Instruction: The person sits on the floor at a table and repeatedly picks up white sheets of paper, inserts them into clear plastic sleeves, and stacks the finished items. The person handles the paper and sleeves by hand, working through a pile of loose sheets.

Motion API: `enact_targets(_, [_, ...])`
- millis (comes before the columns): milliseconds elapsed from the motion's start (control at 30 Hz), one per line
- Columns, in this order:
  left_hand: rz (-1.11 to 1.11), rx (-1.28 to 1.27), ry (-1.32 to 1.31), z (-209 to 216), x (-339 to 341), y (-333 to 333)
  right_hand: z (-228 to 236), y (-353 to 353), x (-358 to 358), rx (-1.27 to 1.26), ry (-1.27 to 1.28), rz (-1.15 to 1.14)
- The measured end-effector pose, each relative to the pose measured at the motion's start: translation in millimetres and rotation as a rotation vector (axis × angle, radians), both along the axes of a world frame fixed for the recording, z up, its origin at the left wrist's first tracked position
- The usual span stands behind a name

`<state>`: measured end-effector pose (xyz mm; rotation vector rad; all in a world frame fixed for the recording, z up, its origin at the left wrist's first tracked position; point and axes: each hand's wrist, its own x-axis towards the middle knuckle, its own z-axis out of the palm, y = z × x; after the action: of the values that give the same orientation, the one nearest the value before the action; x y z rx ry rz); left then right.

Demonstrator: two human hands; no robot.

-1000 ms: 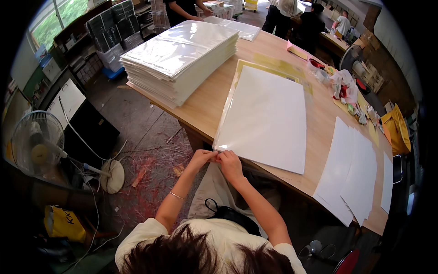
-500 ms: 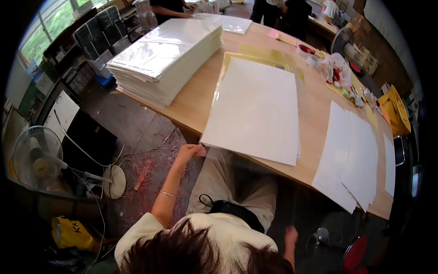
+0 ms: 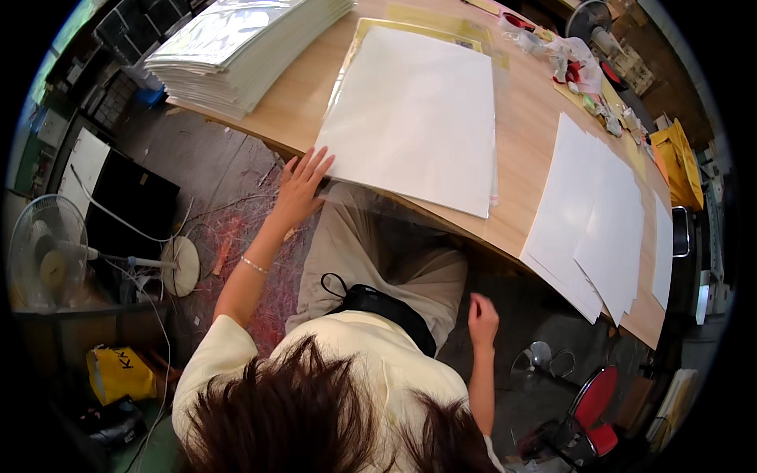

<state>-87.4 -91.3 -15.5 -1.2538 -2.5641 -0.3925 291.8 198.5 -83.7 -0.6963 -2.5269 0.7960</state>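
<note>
A large white sheet (image 3: 410, 118) lies on the wooden table in front of me, on top of clear plastic film (image 3: 386, 206) that hangs past the near edge. Beneath its far end shows a yellow-bordered sheet (image 3: 367, 31). My left hand (image 3: 302, 185) is at the white sheet's near left corner, open with fingers spread, the fingertips at the edge. Down by my right side, away from the table, my right hand (image 3: 483, 319) is loosely closed, with nothing visible in it.
A tall stack of white sheets in shiny film (image 3: 236, 63) stands at the table's far left. More loose white sheets (image 3: 587, 213) lie to the right. Plastic bags and small items (image 3: 576, 67) sit along the far right edge. A fan (image 3: 49, 256) and a red chair (image 3: 593, 398) flank me.
The view has tilted downward. My left hand has gone from curled fingers below the sheet's corner to spread fingers at its edge. My right hand has come up further into view.
</note>
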Motion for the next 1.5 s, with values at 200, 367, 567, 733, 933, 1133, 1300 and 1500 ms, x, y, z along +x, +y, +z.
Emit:
enact_targets(200, [-0.024,0.182,0.141,-17.5,-21.8,-11.3,84.4,28.1,-126.3,0.390,0.155,0.258])
enact_targets(367, [-0.048,0.283,0.043,-12.4,-31.5,-30.3,73.2,58.6,-139.9,0.286,0.121,0.293])
enact_targets(567, [-0.052,0.452,-0.188,-14.8,-41.3,-38.9,69.5,73.0,-136.8,0.155,0.060,0.372])
enact_targets(733, [0.007,0.531,-0.325,-16.7,-51.1,-36.8,65.5,79.2,-140.5,-0.016,0.137,0.254])
enact_targets(933, [0.217,0.701,-0.767,-25.7,-59.5,-26.4,52.4,91.4,-153.7,-0.513,0.183,0.107])
enact_targets(1133, [0.388,0.759,-0.764,-30.0,-54.7,-17.0,51.2,94.5,-167.9,-0.511,0.096,-0.021])
enact_targets(1300, [0.385,0.785,-0.523,-30.7,-48.1,-4.6,52.0,87.1,-177.6,-0.414,0.080,-0.150])
enact_targets(1500, [0.410,0.644,-0.142,-27.0,-34.0,16.2,41.3,78.8,-184.3,-0.286,0.176,-0.261])
